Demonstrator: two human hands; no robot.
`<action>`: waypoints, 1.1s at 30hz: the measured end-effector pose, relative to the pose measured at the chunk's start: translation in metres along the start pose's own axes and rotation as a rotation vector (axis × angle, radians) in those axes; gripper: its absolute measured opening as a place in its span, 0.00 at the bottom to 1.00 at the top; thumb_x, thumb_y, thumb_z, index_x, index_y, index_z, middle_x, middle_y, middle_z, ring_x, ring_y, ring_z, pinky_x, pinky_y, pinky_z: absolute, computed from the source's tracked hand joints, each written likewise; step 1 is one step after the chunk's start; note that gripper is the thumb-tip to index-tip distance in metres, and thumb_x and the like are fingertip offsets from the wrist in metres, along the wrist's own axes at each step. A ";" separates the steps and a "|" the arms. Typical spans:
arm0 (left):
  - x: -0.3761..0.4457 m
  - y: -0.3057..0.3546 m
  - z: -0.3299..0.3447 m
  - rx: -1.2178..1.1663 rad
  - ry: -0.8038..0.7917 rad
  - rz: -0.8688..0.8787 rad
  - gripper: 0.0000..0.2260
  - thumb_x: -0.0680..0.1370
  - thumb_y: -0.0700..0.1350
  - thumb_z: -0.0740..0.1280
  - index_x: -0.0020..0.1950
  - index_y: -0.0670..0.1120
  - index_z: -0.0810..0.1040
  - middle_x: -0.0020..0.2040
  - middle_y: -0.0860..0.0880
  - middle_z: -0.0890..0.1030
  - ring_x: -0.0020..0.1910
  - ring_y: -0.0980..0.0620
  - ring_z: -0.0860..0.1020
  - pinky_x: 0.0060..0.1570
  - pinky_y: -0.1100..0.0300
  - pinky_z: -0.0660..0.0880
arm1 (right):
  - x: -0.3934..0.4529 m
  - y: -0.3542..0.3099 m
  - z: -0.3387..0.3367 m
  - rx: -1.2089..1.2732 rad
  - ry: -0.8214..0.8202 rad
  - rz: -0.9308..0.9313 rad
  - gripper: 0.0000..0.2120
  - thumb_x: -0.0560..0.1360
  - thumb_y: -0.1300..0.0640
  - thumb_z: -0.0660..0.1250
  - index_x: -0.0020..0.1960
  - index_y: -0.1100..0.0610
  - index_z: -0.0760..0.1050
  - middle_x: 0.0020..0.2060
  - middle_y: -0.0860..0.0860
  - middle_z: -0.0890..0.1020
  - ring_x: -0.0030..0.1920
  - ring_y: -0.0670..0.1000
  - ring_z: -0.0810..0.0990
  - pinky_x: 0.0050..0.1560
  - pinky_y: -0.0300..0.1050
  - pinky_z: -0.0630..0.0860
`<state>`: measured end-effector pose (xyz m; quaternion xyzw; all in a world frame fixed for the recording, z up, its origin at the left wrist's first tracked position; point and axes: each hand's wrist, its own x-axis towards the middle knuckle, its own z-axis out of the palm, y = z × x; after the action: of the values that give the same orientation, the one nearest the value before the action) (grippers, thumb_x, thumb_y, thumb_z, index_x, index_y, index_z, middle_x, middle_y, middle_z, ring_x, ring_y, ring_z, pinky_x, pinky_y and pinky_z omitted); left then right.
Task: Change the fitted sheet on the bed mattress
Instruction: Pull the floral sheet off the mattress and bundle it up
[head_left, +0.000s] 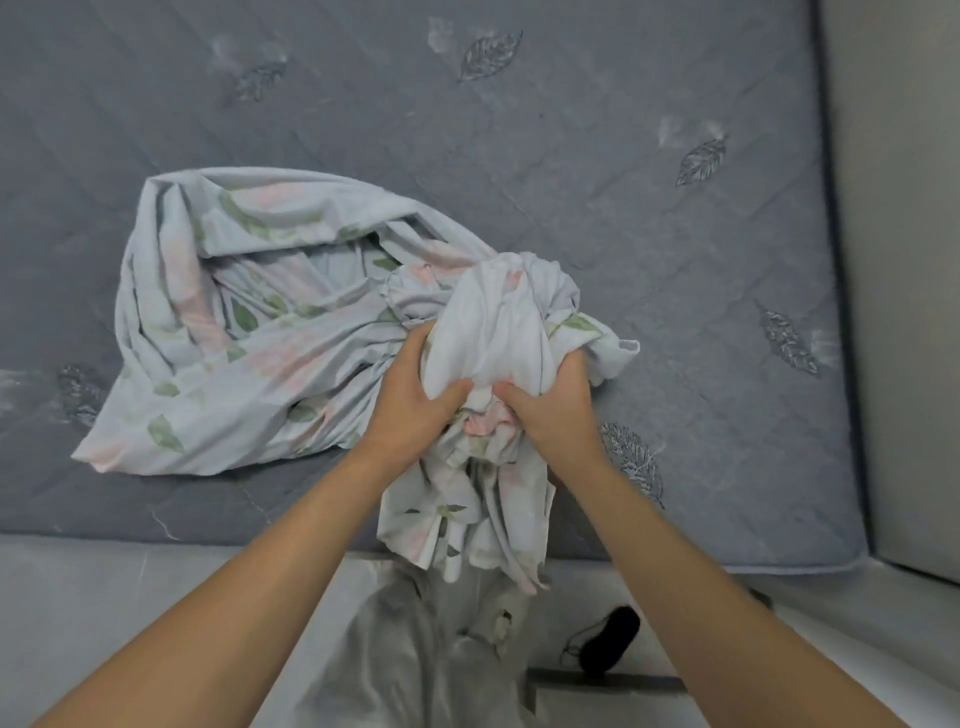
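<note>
A pale blue fitted sheet (244, 332) with pink flowers and green leaves lies bunched on the bare grey quilted mattress (519, 156). Its right end is gathered into a thick wad in front of me. My left hand (410, 400) grips the wad from the left and my right hand (550, 405) grips it from the right, thumbs nearly touching. A loose tail of the sheet hangs down over the mattress's near edge between my forearms. The rest of the sheet spreads to the left on the mattress.
The mattress's near edge (208, 525) runs across the lower part of the view, its right edge next to a pale wall (893, 260). Below are a light floor, a grey garment (415, 649) and a small black object with a cord (608, 644).
</note>
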<state>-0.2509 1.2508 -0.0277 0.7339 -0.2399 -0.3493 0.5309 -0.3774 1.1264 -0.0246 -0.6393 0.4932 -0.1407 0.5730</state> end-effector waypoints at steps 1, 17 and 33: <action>0.012 0.003 -0.005 0.001 0.001 0.000 0.26 0.77 0.33 0.73 0.71 0.48 0.71 0.61 0.58 0.79 0.57 0.67 0.78 0.52 0.72 0.73 | 0.010 -0.007 0.004 0.001 0.024 -0.009 0.39 0.69 0.66 0.81 0.75 0.60 0.65 0.69 0.53 0.76 0.70 0.51 0.74 0.74 0.54 0.71; 0.140 -0.011 -0.027 0.679 0.104 -0.169 0.41 0.72 0.74 0.69 0.78 0.54 0.64 0.75 0.44 0.66 0.75 0.40 0.63 0.71 0.39 0.64 | 0.130 -0.025 0.030 -0.600 0.411 -0.050 0.60 0.59 0.21 0.74 0.80 0.51 0.59 0.74 0.58 0.63 0.74 0.63 0.63 0.73 0.66 0.66; 0.168 -0.060 -0.036 0.486 0.043 -0.728 0.71 0.49 0.88 0.65 0.84 0.52 0.53 0.79 0.42 0.68 0.76 0.36 0.69 0.73 0.36 0.67 | 0.199 0.022 0.027 -0.192 -0.157 0.287 0.67 0.52 0.29 0.84 0.82 0.42 0.55 0.72 0.43 0.75 0.71 0.51 0.75 0.73 0.57 0.72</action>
<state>-0.1172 1.1704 -0.1205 0.8814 -0.0298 -0.4316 0.1899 -0.2730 0.9883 -0.1286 -0.6231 0.5442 0.0405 0.5604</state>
